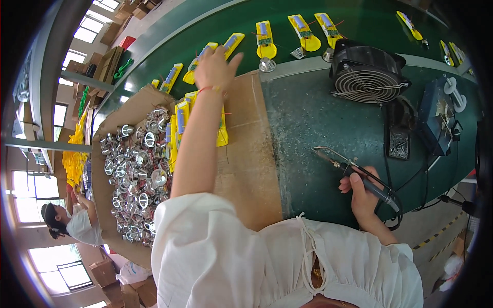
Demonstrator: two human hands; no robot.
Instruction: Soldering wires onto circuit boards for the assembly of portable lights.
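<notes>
My left hand (215,71) stretches out to the green belt, fingers spread, over yellow plastic housings (235,42) that each carry a blue-purple cylinder; whether a fingertip touches one is hard to see. Below my left forearm, more yellow housings (179,119) lie stacked on cardboard, partly covered by the arm. In my right hand (362,192) is a soldering iron (381,194) with a thin curved metal tube beside its tip, held above the green mat and pointing left. Left of my forearm, a cardboard box (105,205) holds many shiny reflector cups (144,159) with wires.
A black fan (370,74) with a wire grille stands at the mat's far side. Right of it are a blue box (435,120) with a white spool (454,92) and a black iron stand (399,143). Another person (77,218) works at far left beside yellow material (76,154).
</notes>
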